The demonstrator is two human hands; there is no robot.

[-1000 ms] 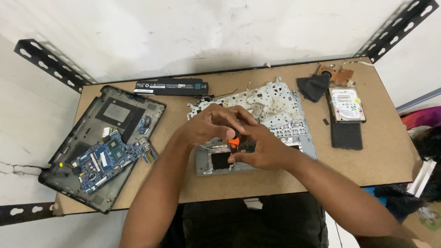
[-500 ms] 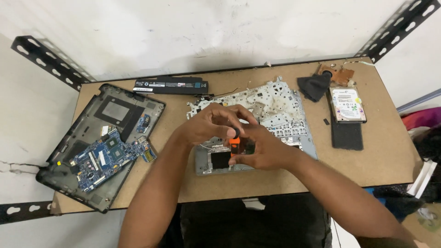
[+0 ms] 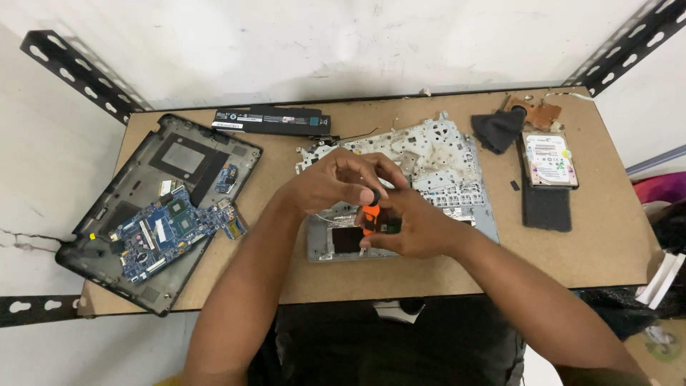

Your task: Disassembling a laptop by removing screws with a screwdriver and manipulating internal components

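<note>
Far left, the laptop base (image 3: 143, 207) sits gutted with the blue circuit board (image 3: 168, 232) loose in it and the battery (image 3: 273, 121) already out. Mid-bench, the left hand (image 3: 336, 182) and right hand (image 3: 414, 229) meet over the silver keyboard frame (image 3: 436, 171), fingers pinching an orange-handled screwdriver (image 3: 370, 213). The hard drive (image 3: 548, 159) is out at right. Looks well stripped; the frame's left. Bare bench (image 3: 614, 236) toward the right edge.
</note>
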